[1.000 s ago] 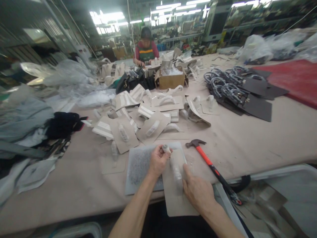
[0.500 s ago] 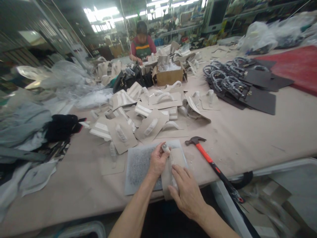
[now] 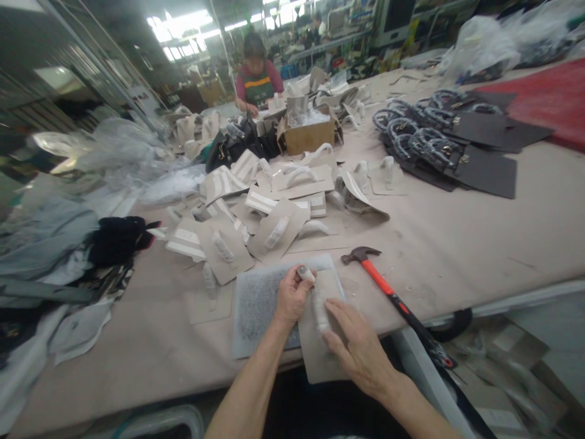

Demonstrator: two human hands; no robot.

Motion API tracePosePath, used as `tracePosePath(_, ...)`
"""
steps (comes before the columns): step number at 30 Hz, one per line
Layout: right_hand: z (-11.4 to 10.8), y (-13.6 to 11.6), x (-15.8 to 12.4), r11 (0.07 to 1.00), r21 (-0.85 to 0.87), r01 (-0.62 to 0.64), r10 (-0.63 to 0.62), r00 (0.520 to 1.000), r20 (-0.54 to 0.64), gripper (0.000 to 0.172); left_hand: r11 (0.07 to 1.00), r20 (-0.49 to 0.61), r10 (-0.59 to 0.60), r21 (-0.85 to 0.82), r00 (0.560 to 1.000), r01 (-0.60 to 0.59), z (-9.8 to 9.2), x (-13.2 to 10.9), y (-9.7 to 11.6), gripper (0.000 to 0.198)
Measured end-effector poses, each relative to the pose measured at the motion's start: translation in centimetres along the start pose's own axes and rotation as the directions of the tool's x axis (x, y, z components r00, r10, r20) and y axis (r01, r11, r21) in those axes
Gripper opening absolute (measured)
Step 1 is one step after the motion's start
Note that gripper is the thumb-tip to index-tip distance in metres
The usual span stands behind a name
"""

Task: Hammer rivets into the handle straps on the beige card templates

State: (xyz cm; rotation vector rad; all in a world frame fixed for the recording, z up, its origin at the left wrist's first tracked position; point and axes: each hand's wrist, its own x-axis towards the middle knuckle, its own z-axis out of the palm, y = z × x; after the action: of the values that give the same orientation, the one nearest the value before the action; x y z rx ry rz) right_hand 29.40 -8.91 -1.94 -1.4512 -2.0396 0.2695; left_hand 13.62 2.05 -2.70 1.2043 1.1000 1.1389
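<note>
My left hand point(image 3: 292, 297) is closed around a small whitish cylinder with a grey metal end point(image 3: 304, 272), over the upper part of a beige bag panel point(image 3: 315, 360). That panel carries a plastic-wrapped handle point(image 3: 320, 314) and lies partly over the grey speckled board point(image 3: 258, 311), its lower end past the table edge. Against the handle's right side rests my right hand point(image 3: 354, 341), thumb and fingers apart on top of the panel. To the right lies a claw hammer point(image 3: 381, 280) with a red and black grip, touched by neither hand.
Beyond the board lie several beige panels with wrapped handles point(image 3: 276, 231). Dark panels with wrapped handles point(image 3: 479, 146) are piled at the right. A cardboard box point(image 3: 311, 137) stands farther back, near a co-worker point(image 3: 260, 82). Plastic and cloth heap up on the left.
The beige panel has slid toward me, and more of it shows beyond the table edge. My right hand has shifted slightly right, uncovering the wrapped handle. The left hand stays on the cylinder.
</note>
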Motion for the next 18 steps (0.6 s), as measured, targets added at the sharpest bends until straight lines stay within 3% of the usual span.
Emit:
tracePosePath(4, -1.3, 3.3, -0.1, 0.99, -0.082, -0.114, 0.097, 0.978, -0.184, 0.037, 0.999, 0.0, 0.028, 0.039, 1.0, -0.028, 0.0, 0.0, -0.3, 0.021)
tracePosePath(6, -2.4, 5.3, -0.2, 0.962, -0.173, -0.209, 0.172, 0.963, -0.21, 0.037, 0.997, -0.014, 0.042, 0.058, 0.999, -0.041, 0.2, -0.1, -0.4, 0.02)
tracePosePath(9, -4.1, 7.8, -0.3, 0.859, -0.367, -0.356, 0.347, 0.933, -0.092, 0.037, 0.992, -0.017, 0.071, 0.106, 0.997, -0.069, 0.4, -0.2, -0.5, 0.019)
tracePosePath(13, -5.9, 9.7, 0.1, 0.763, -0.513, -0.393, 0.514, 0.851, 0.112, 0.024, 0.98, -0.004, 0.117, 0.163, 0.993, -0.115, 0.4, -0.4, -0.3, 0.019)
tracePosePath(16, -6.6, 10.0, 1.4, 0.769, -0.417, -0.484, 0.597, 0.776, 0.201, 0.012, 0.975, 0.02, 0.133, 0.179, 0.991, -0.135, 0.3, -0.5, -0.2, 0.019)
tracePosePath(18, -7.1, 9.7, 2.6, 0.755, -0.165, -0.634, 0.647, 0.68, 0.345, 0.006, 0.968, 0.046, 0.147, 0.2, 0.988, -0.153, 0.2, -0.6, -0.1, 0.017)
